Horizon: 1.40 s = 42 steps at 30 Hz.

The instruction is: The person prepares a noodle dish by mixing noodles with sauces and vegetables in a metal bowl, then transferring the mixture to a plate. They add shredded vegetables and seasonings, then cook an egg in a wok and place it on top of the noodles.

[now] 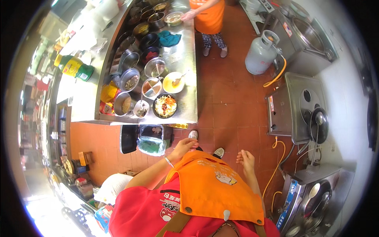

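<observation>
My left hand (186,145) is held low over the top edge of my orange apron (213,183), its fingers bent and close together; whether anything is between them cannot be told. Off to the right, my right hand (245,159) hangs above the tiled floor with curled fingers and touches nothing. Ahead on the steel counter stand a black bowl of shredded vegetables (165,105), a small white bowl with dark contents and a spoon (141,108), a yellow bowl with a spoon (174,82) and a divided container of seasonings (152,88).
A lined bin (152,145) stands below the counter's near end. A co-worker in an orange apron (208,16) reaches to a bowl at the far end. At right are a gas cylinder (260,54), orange hoses (276,171), a steel stove (305,103) and a cooker with ladles (314,192).
</observation>
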### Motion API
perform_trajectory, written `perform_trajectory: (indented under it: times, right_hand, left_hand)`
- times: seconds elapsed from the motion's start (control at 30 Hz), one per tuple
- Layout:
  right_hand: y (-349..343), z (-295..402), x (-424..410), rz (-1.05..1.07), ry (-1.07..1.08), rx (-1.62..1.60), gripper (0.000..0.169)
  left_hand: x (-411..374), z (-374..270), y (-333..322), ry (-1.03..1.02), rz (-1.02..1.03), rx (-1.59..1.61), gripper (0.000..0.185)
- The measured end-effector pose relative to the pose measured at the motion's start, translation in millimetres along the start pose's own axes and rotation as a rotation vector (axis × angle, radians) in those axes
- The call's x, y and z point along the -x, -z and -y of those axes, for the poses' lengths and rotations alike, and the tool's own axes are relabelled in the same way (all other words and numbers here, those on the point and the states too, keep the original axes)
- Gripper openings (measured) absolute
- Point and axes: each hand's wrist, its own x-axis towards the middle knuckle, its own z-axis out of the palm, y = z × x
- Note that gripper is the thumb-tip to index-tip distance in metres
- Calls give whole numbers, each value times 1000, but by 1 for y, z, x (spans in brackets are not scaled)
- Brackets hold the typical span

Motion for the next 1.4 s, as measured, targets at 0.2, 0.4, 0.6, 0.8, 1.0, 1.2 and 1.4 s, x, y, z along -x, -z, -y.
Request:
perform_trajectory:
  times: [0.2, 0.4, 0.6, 0.8, 1.0, 1.2, 1.4]
  right_hand:
    - [-115, 57, -67, 311, 145, 280, 17]
    - [-224, 7, -128, 923, 315, 1180, 37]
    - [-274, -130, -198, 1099, 654, 1608, 45]
    - [-382, -262, -303, 991, 914, 1604, 47]
    - [-483, -386, -415, 715, 1127, 1553, 60]
    - [-539, -419, -444, 661, 851, 1458, 36]
    - [-543, -418, -450, 534, 1052, 986, 30]
  left_hand:
    - [-13, 22, 64, -42, -141, 146, 27]
    - [2, 88, 78, 37, -419, 410, 23]
    - [25, 228, 51, -113, -773, -62, 28]
    - [16, 351, 7, 149, -892, -429, 45]
    - [2, 346, 37, 176, -1002, -556, 49]
    - [-1, 366, 51, 109, -1113, -426, 44]
    - [2, 369, 56, 90, -1068, -459, 40]
